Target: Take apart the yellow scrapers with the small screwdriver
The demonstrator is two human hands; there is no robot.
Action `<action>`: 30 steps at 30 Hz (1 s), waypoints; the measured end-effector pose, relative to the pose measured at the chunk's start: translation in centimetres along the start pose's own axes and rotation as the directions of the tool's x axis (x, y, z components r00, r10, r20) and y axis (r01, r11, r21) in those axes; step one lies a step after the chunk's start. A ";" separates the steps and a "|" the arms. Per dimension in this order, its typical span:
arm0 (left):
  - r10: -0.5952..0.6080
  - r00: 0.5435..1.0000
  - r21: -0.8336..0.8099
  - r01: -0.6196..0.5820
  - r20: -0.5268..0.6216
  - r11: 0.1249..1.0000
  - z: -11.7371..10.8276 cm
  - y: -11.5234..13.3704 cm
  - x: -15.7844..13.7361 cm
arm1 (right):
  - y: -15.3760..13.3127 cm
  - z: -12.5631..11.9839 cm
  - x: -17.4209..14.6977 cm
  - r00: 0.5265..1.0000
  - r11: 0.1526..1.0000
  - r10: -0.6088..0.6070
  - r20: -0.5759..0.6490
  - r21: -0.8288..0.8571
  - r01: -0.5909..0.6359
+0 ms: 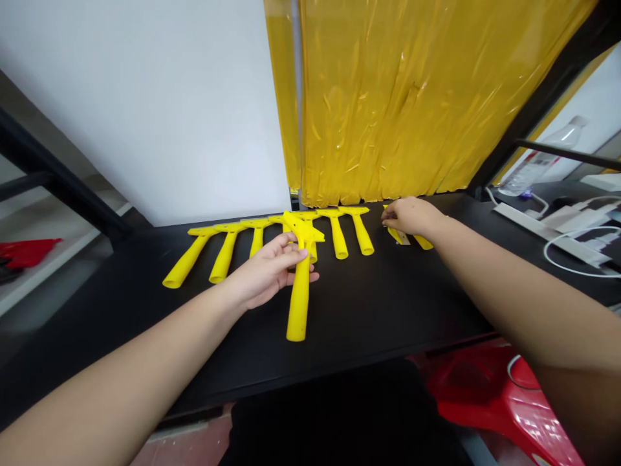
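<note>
My left hand [276, 265] is closed around the neck of a yellow plastic scraper handle [298, 298]. Its T-shaped head points up and away, and its hollow round grip hangs toward me above the table. Behind it, several matching yellow handles [224, 257] lie in a row, heads toward the wall. Further right, my right hand [410, 215] reaches down with fingers pinched at the table's back. Yellow parts [424, 242] and a small pale flat plate [403, 239] show under that hand, which partly covers them. What its fingertips grip is hidden.
The black table [359, 298] backs onto a white panel [194, 116] and a yellow plastic sheet [388, 97]. At right are a power strip [553, 236] with white cables and a clear bottle [543, 158]. A glossy red object [504, 395] stands below the table's front edge.
</note>
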State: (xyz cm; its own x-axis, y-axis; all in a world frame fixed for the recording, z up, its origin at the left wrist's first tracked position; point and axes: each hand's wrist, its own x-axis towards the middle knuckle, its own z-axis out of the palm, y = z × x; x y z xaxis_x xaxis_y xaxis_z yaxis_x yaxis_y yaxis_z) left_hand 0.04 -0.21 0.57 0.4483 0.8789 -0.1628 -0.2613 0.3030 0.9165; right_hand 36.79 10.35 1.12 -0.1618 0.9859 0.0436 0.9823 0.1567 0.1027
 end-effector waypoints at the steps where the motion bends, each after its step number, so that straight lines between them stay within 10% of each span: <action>1: -0.008 1.000 0.014 0.007 0.007 1.000 -0.2 -0.1 0.1 | 0.0 0.4 0.3 1.000 1.000 -0.009 0.006 0.002 0.009; 30: -0.101 0.990 0.045 0.097 0.102 0.994 -0.6 -0.3 -0.5 | 3.2 0.6 -2.3 0.982 0.938 -0.168 0.090 0.320 0.132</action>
State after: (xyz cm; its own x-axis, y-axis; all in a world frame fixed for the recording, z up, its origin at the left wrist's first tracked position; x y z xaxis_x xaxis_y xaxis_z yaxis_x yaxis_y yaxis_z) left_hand -0.66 -0.51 0.17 0.5569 0.8018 -0.2168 -0.1774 0.3698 0.9120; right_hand 40.38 8.63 0.75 -0.3157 0.9467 -0.0637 0.9305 0.2958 -0.2159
